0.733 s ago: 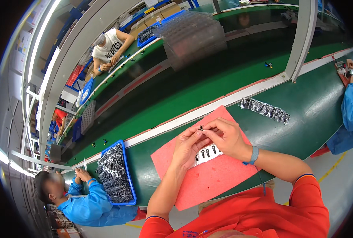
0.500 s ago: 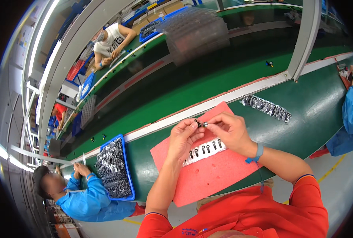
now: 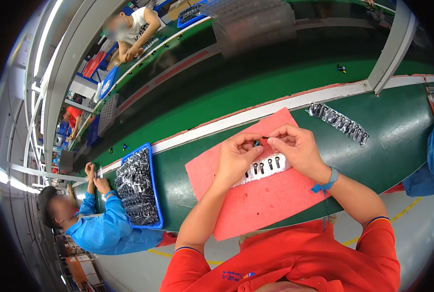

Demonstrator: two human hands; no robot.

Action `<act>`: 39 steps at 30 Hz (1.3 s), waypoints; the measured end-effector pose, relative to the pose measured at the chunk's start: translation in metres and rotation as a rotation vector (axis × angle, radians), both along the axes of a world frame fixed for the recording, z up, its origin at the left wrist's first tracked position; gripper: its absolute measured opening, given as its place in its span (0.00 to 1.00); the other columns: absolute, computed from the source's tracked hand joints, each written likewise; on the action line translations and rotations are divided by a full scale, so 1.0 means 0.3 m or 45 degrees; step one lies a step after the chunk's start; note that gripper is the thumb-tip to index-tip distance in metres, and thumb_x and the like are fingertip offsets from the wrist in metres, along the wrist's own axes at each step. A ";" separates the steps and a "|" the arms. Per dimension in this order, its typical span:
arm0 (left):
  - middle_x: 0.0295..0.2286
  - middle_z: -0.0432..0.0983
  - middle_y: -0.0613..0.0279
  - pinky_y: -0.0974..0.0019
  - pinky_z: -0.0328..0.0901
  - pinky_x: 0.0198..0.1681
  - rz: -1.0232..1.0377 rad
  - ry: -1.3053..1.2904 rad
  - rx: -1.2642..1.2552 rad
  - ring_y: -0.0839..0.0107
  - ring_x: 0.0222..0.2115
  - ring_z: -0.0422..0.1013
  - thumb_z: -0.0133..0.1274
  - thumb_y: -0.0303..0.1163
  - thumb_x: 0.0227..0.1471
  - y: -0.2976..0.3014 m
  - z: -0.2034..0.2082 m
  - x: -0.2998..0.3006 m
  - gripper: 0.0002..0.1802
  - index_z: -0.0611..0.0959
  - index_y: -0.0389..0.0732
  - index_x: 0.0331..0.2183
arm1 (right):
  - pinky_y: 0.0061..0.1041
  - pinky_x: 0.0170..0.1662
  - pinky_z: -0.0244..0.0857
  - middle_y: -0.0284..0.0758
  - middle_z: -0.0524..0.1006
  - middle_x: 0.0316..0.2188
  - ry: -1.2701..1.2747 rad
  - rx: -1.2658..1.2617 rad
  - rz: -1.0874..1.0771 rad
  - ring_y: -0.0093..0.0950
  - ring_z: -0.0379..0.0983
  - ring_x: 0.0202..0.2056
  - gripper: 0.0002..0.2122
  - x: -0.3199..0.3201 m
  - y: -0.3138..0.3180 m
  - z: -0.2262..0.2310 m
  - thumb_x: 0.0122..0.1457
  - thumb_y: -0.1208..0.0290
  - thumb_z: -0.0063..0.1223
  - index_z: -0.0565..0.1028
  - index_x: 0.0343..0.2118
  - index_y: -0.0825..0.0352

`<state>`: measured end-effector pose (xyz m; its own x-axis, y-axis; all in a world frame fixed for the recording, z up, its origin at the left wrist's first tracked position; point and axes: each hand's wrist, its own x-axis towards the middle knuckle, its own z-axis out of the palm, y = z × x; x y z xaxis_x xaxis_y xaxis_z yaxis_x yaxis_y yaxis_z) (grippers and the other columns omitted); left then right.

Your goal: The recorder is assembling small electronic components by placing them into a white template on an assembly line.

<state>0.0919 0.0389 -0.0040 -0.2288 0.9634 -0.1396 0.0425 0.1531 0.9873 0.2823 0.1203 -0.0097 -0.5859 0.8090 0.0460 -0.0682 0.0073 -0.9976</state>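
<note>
Both hands meet above a pink foam mat (image 3: 246, 214). My left hand (image 3: 236, 158) is closed in a pinch on a small dark part (image 3: 257, 143) with a bluish glint. From the other side, my right hand (image 3: 297, 148) pinches a small black piece (image 3: 265, 137) between thumb and fingertips. Whether the two pieces are joined is too small to tell. Just below the fingers, a whitish strip (image 3: 265, 170) lies on the mat with several black, round-headed pieces in a row. My left hand hides the strip's left end.
A bagged row of black pieces (image 3: 339, 123) lies right of the mat. On the left stands a blue tray (image 3: 159, 214) heaped with similar pieces. A co-worker in blue (image 3: 97, 233) sits beyond it. A green conveyor (image 3: 188, 129) runs behind a white rail, with a grey post (image 3: 392, 53).
My hands have turned, and the held part now lies partly behind the fingertips. My right hand covers less of the strip, my left hand more. The whole view has shifted slightly.
</note>
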 end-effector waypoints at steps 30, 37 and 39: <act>0.34 0.83 0.63 0.73 0.72 0.37 -0.062 0.398 0.030 0.79 0.31 0.75 0.64 0.18 0.53 -0.011 0.011 0.017 0.14 0.89 0.33 0.43 | 0.19 0.38 0.76 0.34 0.86 0.31 -0.072 -0.091 0.024 0.18 0.82 0.33 0.07 0.003 0.016 -0.028 0.62 0.75 0.64 0.84 0.39 0.73; 0.35 0.81 0.64 0.73 0.71 0.40 -0.058 0.187 0.051 0.79 0.35 0.75 0.59 0.18 0.57 -0.004 0.000 0.006 0.15 0.86 0.34 0.47 | 0.17 0.40 0.74 0.34 0.85 0.34 -0.001 -0.196 0.081 0.17 0.80 0.35 0.07 0.011 0.033 -0.016 0.64 0.76 0.63 0.82 0.41 0.73; 0.36 0.81 0.63 0.72 0.71 0.41 -0.081 0.237 0.059 0.78 0.36 0.75 0.59 0.18 0.58 -0.003 0.005 0.001 0.14 0.86 0.34 0.47 | 0.17 0.40 0.74 0.34 0.85 0.34 -0.016 -0.197 0.079 0.17 0.80 0.35 0.07 0.012 0.034 -0.016 0.64 0.76 0.63 0.82 0.42 0.73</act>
<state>0.0920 0.0379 -0.0024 -0.1851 0.9811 -0.0555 0.2330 0.0987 0.9675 0.2859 0.1306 -0.0145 -0.6348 0.7681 -0.0840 -0.0512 -0.1503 -0.9873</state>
